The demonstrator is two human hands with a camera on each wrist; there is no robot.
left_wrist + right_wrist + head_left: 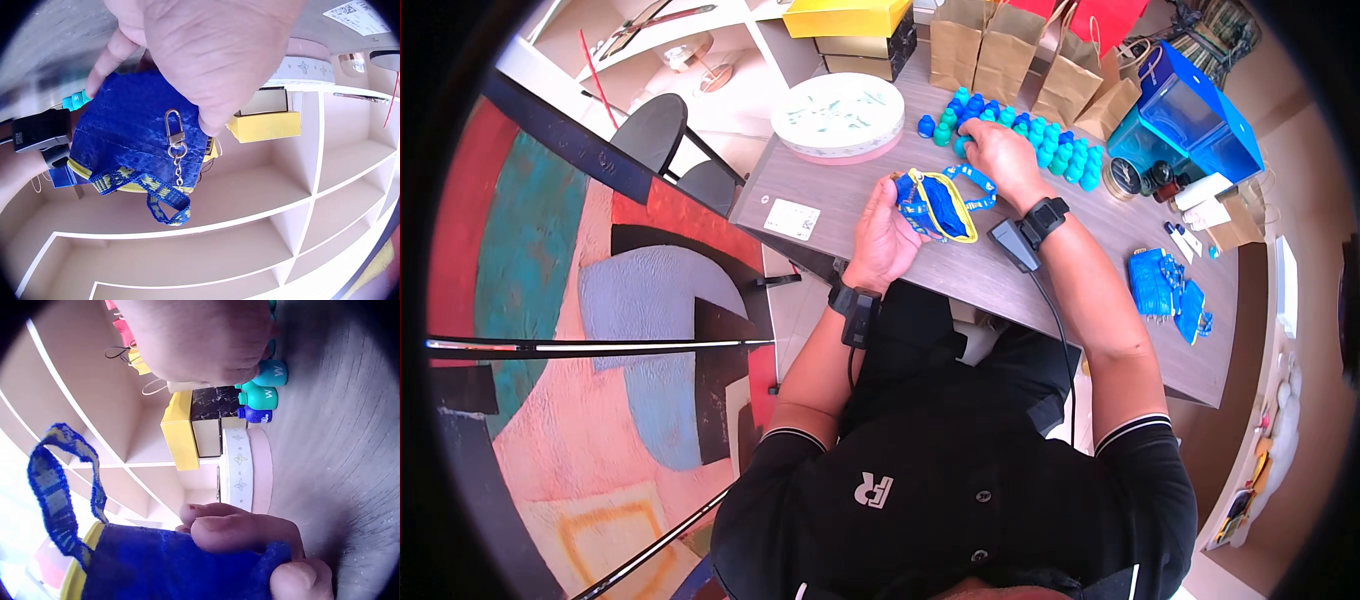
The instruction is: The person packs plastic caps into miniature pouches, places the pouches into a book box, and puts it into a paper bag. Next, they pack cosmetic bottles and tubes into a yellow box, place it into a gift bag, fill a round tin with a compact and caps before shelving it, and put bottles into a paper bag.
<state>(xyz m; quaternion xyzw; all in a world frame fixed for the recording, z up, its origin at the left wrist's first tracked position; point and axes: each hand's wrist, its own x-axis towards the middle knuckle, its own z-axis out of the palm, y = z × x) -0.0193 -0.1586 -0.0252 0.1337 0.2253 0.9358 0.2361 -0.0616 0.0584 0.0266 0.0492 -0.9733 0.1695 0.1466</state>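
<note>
My left hand (pixel 883 238) holds a small blue zip pouch (pixel 945 208) with yellow trim, its mouth gaping over the near table edge. A patterned wrist strap (pixel 973 190) loops from it, and a metal clip (pixel 175 128) hangs on its side in the left wrist view. At the front left of a group of small bottles (pixel 1060 150), my right hand (pixel 1003 158) has thumb and fingers around a teal bottle (pixel 273 373), hiding its top. Beside that one stand a green bottle (pixel 261 397) and a dark blue bottle (pixel 255 414).
A round white box (pixel 838 112) stands at the back left, near a yellow box (pixel 845 18). Paper bags (pixel 1005 50) and a blue clear bin (pixel 1200 110) line the back. More blue pouches (pixel 1155 282) lie at right; a white card (pixel 791 220) lies at left.
</note>
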